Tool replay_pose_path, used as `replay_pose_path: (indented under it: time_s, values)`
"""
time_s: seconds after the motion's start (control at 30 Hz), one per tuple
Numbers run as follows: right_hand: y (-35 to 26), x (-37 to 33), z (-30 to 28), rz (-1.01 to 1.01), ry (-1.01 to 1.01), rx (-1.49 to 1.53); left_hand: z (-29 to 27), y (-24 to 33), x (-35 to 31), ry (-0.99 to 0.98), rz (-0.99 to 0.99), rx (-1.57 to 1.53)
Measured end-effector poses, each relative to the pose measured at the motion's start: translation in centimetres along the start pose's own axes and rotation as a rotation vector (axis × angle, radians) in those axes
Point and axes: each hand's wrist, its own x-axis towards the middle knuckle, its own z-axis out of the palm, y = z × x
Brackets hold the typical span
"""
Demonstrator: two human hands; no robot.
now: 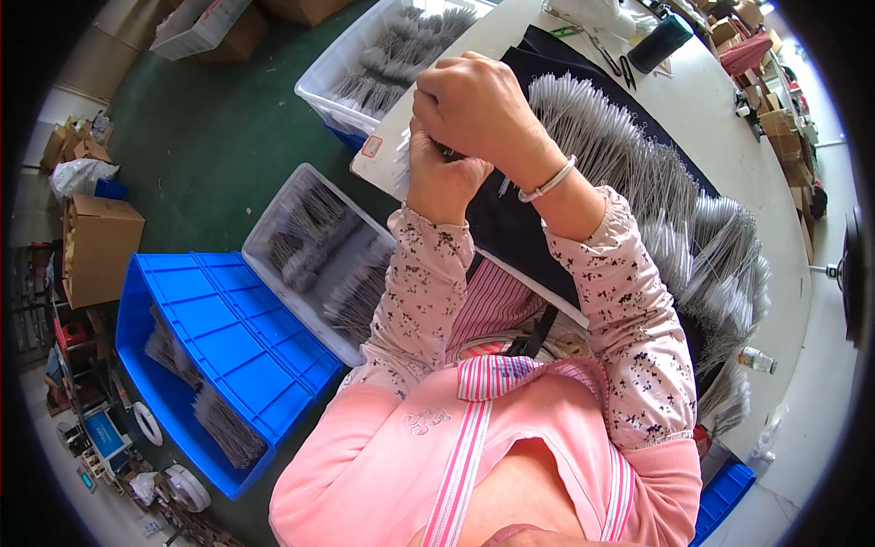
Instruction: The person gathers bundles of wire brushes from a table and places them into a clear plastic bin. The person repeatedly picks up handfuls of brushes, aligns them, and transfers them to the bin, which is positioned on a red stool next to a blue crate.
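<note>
My left hand [444, 185] is closed at the near left corner of the white table, wrapped round what looks like a bundle of thin wire brushes. Their white bristled tips [402, 164] poke out to its left. Just above and touching it, my right hand [480, 98] is curled into a fist. A small dark piece [447, 153] shows between the two hands; its kind is hidden by the fingers. To the right, a long heap of wire brushes [629, 164] with white bristles and thin grey stems lies on a dark cloth [499, 223].
Past the heap stand a dark green thread spool [661, 44] and black scissors [627, 71] on the white table [775, 273]. Brush-filled bins stand on the green floor at left: a white bin [319, 87], a grey bin [292, 196] and a blue crate [228, 319]. A cardboard box [102, 246] is farther left.
</note>
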Motion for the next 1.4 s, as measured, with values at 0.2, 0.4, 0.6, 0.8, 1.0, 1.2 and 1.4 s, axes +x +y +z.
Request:
replay_pose_path:
  time_s: [0.2,0.4,0.6,0.8,1.0,1.2,1.4]
  values:
    - [1.0,1.9,1.3,0.033,0.021,0.004,-1.0,1.4,2.3,0.073,-0.021,-0.087]
    - [-0.8,-0.6,0.5,0.028,0.051,-0.031,0.1,-0.1,-1.2,-0.046,-0.020,-0.080]
    - [-0.8,-2.6,-3.1,-0.254,-0.037,0.273,-1.5,-0.6,-2.9,-0.070,0.106,0.104]
    - [-0.4,-3.1,0.0,-0.262,0.214,0.130,-2.5,-0.4,-2.4,-0.190,-0.062,-0.080]
    - [-2.5,-2.9,0.5,-0.349,0.368,0.125,-3.2,-0.8,-2.6,-0.258,0.079,-0.144]
    - [-4.1,-3.0,-0.7,-0.480,0.365,0.127,-3.0,-0.4,-4.5,-0.365,0.000,-0.184]
    - [-7.2,-2.5,-3.3,-0.606,0.378,0.071,-2.2,0.1,-6.4,-0.550,0.065,-0.337]
